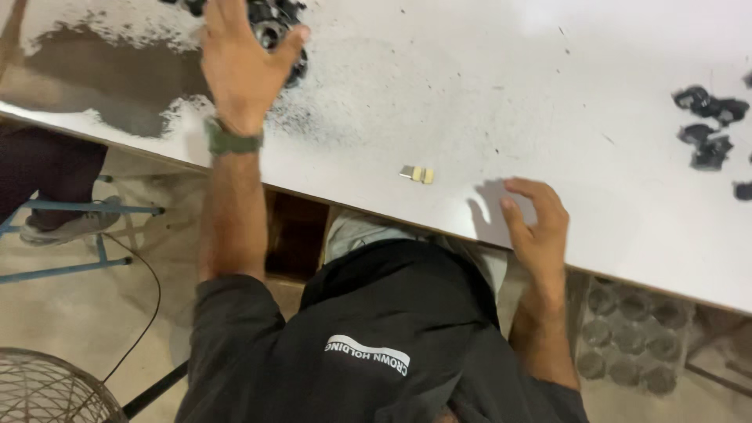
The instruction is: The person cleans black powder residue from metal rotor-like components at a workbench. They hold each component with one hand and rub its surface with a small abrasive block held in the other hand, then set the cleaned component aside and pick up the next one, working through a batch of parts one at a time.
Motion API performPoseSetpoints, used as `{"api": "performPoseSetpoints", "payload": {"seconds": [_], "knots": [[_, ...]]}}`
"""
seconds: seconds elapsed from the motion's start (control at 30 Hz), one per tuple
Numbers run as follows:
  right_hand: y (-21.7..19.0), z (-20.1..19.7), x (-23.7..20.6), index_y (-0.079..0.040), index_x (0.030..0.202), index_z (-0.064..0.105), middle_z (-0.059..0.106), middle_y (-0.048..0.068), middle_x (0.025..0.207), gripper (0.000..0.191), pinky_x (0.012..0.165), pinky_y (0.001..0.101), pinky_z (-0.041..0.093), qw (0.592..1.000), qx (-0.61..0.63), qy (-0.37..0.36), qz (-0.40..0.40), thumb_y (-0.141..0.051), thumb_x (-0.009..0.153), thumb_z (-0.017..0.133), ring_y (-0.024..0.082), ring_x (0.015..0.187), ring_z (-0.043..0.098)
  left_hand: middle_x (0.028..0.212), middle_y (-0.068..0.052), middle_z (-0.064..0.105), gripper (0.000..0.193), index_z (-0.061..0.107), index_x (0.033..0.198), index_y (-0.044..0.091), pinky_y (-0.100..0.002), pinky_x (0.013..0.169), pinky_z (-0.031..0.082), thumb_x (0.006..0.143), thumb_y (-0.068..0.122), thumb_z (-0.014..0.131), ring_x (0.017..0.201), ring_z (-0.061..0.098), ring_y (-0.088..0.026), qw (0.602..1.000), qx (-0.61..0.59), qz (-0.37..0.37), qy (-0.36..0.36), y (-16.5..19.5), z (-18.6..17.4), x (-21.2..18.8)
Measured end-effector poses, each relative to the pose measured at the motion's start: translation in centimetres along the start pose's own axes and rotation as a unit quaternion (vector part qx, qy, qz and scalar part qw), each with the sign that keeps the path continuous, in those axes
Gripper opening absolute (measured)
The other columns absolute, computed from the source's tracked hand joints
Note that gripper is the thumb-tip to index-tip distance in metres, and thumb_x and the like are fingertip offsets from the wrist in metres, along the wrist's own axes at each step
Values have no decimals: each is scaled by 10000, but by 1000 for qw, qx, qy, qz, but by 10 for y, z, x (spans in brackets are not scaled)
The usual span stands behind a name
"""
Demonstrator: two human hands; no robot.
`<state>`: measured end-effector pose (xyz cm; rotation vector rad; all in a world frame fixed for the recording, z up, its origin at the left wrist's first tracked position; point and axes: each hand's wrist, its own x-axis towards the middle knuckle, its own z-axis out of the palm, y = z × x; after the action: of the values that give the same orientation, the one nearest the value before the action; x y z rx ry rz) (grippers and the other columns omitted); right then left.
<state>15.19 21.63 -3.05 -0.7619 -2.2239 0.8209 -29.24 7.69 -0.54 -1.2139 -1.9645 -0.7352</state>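
On the white table (470,94), left hand (239,66) grips dark metal parts (274,23); right hand (536,227) open, empty, near brass pieces (417,174).

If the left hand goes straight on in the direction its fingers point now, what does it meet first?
The left hand points toward the table's far side and already lies on the pile of dark metal parts, so it likely meets these parts first. What lies beyond is out of view.
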Motion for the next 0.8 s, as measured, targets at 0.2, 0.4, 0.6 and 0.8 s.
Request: {"api": "performPoseSetpoints", "payload": {"seconds": [0.2, 0.4, 0.6, 0.8], "knots": [[-27, 54, 32, -36, 1233, 677, 629, 157, 1313, 372, 1127, 516, 393, 979, -136, -74, -136, -187, 912, 790, 356, 1310, 538, 1231, -211, 577, 838, 449, 1534, 85, -438, 739, 589, 955, 559, 827, 993, 663, -306, 956, -51, -133, -258, 16, 13, 2], [-31, 72, 24, -128, 1009, 694, 627, 119, 1275, 197, 1146, 654, 238, 975, -181, -73, -103, -154, 839, 791, 352, 1339, 503, 1361, -254, 505, 900, 449, 1529, 149, -498, 880, 552, 806, 445, 896, 1171, 571, -396, 940, -150, 26, -307, 54, -16, -25], [16, 22, -8, -84, 1091, 621, 671, 61, 1111, 150, 1295, 599, 335, 998, -45, 42, -10, -58, 975, 713, 236, 1129, 673, 1401, -230, 528, 1020, 324, 1603, 85, -528, 1050, 482, 779, 336, 871, 1282, 515, -406, 920, -170, 44, -349, 65, -41, -18], [22, 11, -31, -40, 1150, 571, 592, 110, 1087, 204, 1107, 541, 441, 986, 34, 142, 79, -18, 974, 673, 245, 1043, 604, 1424, -177, 539, 1052, 199, 1641, 64, -507, 1150, 448, 821, 266, 827, 1318, 535, -337, 884, -315, 171, -300, 136, -43, -40]]}}
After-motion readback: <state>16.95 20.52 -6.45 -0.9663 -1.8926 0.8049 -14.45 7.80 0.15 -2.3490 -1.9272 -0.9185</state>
